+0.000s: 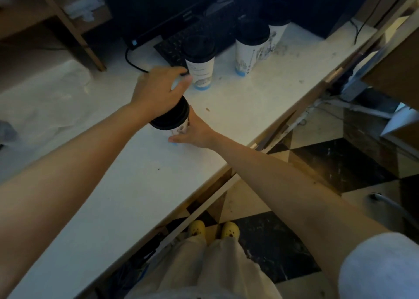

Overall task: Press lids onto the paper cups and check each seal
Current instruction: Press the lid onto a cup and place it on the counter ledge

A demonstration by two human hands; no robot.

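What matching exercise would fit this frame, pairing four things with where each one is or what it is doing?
Column one:
1. left hand
2. right hand
3. keyboard
4. yellow shoes

Column two:
A. on the checkered floor below the table edge
B. wrapped around the lower wall of the near cup
C. on top of the near cup's black lid
D. behind the lidded cup farther back on the table

Pairs: 1-C, 2-B, 3-D, 4-A
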